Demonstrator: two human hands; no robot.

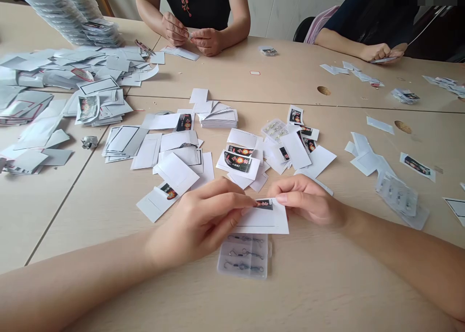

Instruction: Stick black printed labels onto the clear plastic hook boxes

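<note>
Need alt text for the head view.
A person's left hand and right hand hold a white card with a dark label, partly hiding a clear case of metal hooks on a wooden table. Loose white cards lie beyond; two people are opposite.

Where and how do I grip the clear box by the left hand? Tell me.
Best pinch the clear box by its side edges, toward the near end, coming from the person's side: it appears to lie flat with that end uncovered, while the held white card hides its far end.
</note>
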